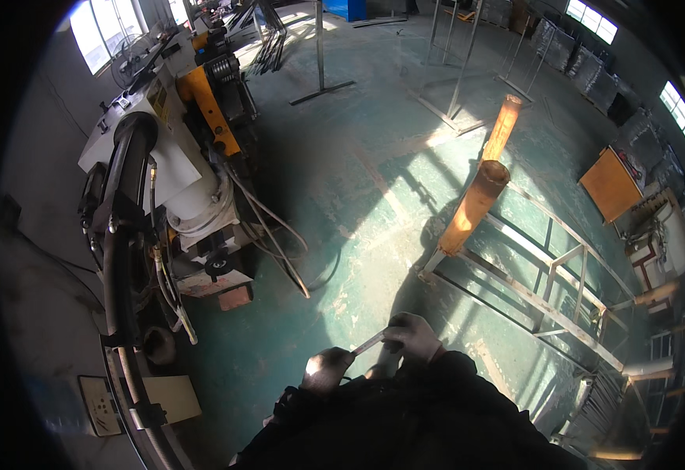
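Both my hands wear pale work gloves and are held close in front of my dark jacket. A short, thin grey metal bar (pixel 369 343) runs between them, tilted up toward the right. My left hand (pixel 327 369) is closed round its lower end. The fingers of my right hand (pixel 411 337) are closed on its upper end. What kind of piece the bar is, I cannot make out. My gloves hide both of its ends.
A large machine (pixel 162 141) with a white body, orange arm and black hoses stands at left. To the right, a metal frame (pixel 523 290) carries two rusty orange tubes (pixel 474 207). Upright metal stands (pixel 320 55) are farther off. An orange-brown box (pixel 610 185) sits at far right.
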The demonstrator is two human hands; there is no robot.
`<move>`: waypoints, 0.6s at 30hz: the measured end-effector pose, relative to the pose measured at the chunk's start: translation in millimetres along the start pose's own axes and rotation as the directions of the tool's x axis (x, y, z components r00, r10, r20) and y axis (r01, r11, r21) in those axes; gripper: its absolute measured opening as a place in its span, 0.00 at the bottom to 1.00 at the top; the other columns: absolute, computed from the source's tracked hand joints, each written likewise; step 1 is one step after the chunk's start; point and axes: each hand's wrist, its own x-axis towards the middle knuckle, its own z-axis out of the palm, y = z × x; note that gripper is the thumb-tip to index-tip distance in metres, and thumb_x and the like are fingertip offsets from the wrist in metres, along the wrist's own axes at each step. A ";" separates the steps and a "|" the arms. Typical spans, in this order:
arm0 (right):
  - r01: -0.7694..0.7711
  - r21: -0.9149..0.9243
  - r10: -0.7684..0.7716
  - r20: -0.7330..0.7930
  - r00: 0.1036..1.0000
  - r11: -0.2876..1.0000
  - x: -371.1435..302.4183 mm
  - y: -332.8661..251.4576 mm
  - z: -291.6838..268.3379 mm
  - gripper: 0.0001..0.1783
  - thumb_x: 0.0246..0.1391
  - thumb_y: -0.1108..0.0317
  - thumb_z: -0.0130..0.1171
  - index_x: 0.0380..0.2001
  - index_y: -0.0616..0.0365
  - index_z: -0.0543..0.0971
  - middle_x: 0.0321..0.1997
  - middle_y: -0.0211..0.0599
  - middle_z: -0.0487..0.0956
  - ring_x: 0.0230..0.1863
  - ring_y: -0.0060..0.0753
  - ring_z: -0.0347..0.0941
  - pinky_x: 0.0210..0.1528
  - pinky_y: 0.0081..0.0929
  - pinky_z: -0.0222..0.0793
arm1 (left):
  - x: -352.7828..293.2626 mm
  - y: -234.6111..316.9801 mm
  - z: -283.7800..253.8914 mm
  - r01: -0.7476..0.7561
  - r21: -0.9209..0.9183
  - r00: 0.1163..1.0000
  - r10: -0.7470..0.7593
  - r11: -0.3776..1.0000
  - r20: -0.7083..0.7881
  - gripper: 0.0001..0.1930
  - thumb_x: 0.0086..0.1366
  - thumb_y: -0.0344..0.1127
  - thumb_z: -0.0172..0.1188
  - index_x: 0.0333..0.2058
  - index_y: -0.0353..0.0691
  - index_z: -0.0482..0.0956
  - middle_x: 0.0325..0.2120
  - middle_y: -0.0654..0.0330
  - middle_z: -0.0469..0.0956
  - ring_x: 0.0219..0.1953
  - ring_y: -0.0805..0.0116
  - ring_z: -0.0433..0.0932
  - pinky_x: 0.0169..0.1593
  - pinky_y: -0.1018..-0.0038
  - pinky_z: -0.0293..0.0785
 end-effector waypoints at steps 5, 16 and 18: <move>0.309 0.220 -0.240 -0.290 0.926 0.925 104.2 -86.1 -142.0 0.13 0.74 0.67 0.68 0.52 0.67 0.83 0.40 0.41 0.88 0.36 0.33 0.88 0.40 0.31 0.86 | 68.2 20.9 -19.3 0.181 -0.059 0.970 -0.188 0.982 -0.156 0.23 0.80 0.54 0.68 0.50 0.36 0.93 0.45 0.45 0.92 0.50 0.47 0.91 0.57 0.58 0.84; 0.408 0.399 -0.353 -0.207 0.912 0.821 388.5 -279.6 -242.7 0.10 0.76 0.68 0.68 0.54 0.60 0.86 0.43 0.37 0.89 0.37 0.29 0.87 0.38 0.29 0.87 | 210.3 178.5 -55.7 0.229 -0.164 0.853 -0.279 0.959 -0.441 0.25 0.80 0.56 0.67 0.45 0.35 0.92 0.36 0.46 0.92 0.43 0.43 0.91 0.50 0.56 0.85; 0.392 0.424 -0.361 -0.153 0.920 0.817 443.2 -299.2 -239.2 0.09 0.76 0.69 0.68 0.53 0.59 0.86 0.40 0.36 0.90 0.35 0.27 0.86 0.36 0.27 0.85 | 240.3 186.9 -74.5 0.282 -0.224 0.821 -0.355 0.933 -0.447 0.24 0.80 0.55 0.67 0.45 0.35 0.92 0.36 0.45 0.92 0.43 0.44 0.91 0.50 0.57 0.85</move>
